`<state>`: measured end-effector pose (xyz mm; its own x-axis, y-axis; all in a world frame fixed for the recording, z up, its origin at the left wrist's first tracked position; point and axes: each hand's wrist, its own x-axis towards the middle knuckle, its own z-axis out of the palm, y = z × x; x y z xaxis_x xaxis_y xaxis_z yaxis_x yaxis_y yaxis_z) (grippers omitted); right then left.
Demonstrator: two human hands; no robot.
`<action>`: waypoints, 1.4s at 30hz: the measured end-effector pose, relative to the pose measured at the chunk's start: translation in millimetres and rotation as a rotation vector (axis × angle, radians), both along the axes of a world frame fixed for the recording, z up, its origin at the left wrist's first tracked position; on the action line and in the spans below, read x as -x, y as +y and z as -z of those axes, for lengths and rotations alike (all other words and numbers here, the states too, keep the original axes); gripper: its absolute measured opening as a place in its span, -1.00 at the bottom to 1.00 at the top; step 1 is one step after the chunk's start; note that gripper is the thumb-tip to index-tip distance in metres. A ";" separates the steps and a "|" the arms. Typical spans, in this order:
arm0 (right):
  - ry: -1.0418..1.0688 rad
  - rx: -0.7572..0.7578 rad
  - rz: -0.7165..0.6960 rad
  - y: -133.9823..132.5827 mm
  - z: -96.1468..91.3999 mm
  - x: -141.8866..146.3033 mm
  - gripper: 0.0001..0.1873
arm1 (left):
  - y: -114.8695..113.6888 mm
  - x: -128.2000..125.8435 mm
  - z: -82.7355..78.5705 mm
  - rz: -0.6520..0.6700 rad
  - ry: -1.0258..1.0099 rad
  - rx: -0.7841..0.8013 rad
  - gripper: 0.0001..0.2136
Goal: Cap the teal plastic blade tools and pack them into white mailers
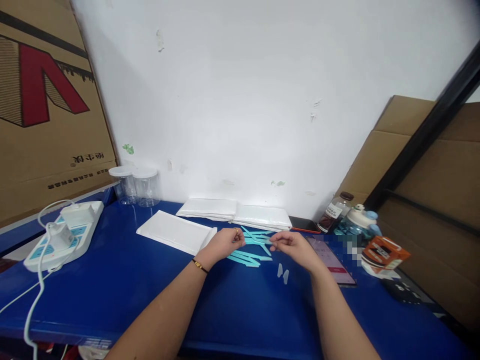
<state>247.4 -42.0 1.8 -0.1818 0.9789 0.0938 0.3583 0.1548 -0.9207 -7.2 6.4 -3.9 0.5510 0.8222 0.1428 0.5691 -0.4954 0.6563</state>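
Note:
Both my hands meet over the middle of the blue table (150, 300). My left hand (223, 244), with a ring and a dark bracelet, is closed in a pinch on one end of a thin turquoise plastic stick (257, 240). My right hand (290, 245) pinches the stick's other end. Beneath them lies a loose heap of several turquoise sticks (247, 258). Two small clear caps (283, 273) lie just below my right hand.
White padded envelopes lie flat (174, 231) and stacked (234, 210) by the wall. Two clear jars (137, 186) and a white power strip (63, 234) stand left. At the right are a phone (333, 257), bottles (335, 211) and an orange box (384, 254). Cardboard leans on both sides.

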 end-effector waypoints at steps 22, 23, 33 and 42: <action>0.177 0.041 0.014 7.8 13.4 33.1 -0.60 | 1.6 -8.9 8.8 0.009 -0.078 -0.052 -0.81; 0.162 0.042 0.031 9.9 15.5 32.3 -0.60 | 0.8 -8.8 7.7 -0.021 -0.066 -0.098 -0.81; -0.410 -0.166 0.197 7.1 11.0 -17.2 -0.77 | -4.1 2.0 -3.0 0.091 0.259 -0.144 -0.90; -0.506 0.104 -0.169 -4.1 8.2 -12.3 -0.91 | -1.2 -0.4 -0.1 0.069 0.319 -0.158 -0.95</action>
